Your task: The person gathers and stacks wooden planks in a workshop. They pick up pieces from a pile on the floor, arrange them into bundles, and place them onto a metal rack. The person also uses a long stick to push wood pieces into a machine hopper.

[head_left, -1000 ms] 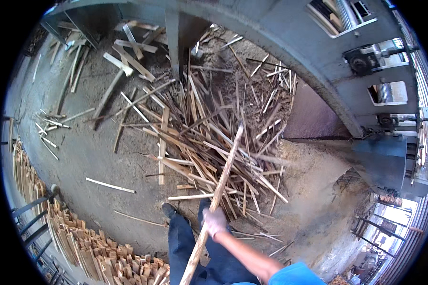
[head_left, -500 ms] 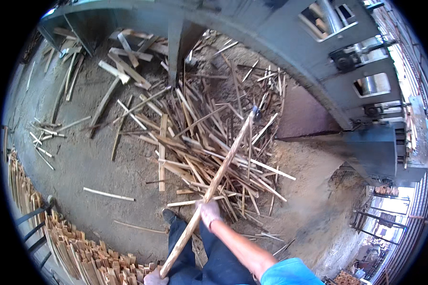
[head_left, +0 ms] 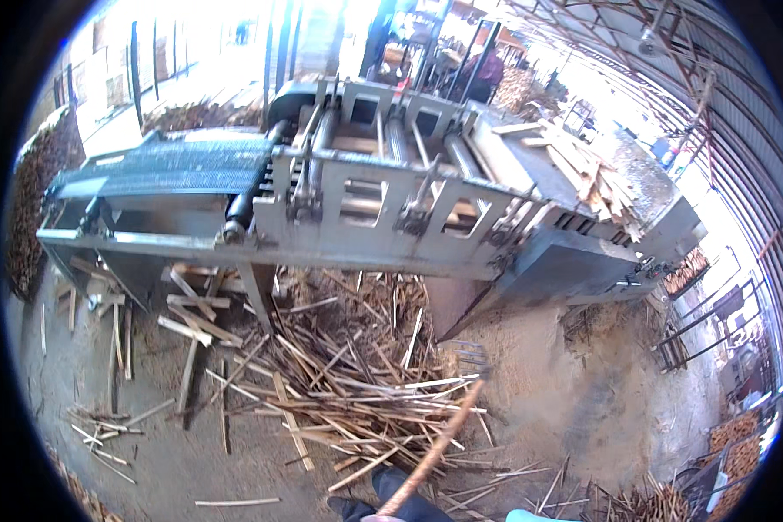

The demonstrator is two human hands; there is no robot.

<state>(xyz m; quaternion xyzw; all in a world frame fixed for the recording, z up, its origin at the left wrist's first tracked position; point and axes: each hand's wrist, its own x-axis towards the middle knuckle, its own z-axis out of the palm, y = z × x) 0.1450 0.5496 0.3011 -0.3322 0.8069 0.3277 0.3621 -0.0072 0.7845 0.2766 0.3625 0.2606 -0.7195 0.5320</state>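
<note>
A long wooden handle [head_left: 435, 454] slants up and to the right from the lower edge. Just beyond its far end show the metal tines of a fork [head_left: 471, 355], beside the right end of a heap of wood strips [head_left: 348, 391]. Only a sliver of my right hand [head_left: 379, 518] shows at the lower edge, closed on the fork's handle; most of its fingers are cut off. Part of my blue sleeve [head_left: 531, 516] appears to its right. My left hand is out of the picture.
A large grey machine with rollers [head_left: 391, 209] and a belt [head_left: 174, 165] stands behind the heap. Wood strips [head_left: 583, 170] lie on its right end. Loose sticks [head_left: 104, 435] are on the dirt floor at left, others [head_left: 652, 505] at lower right.
The view has tilted up, bringing the machine's top into sight. The fork's tines now show past the heap's right end. My left hand has left the picture; my right hand is nearly out.
</note>
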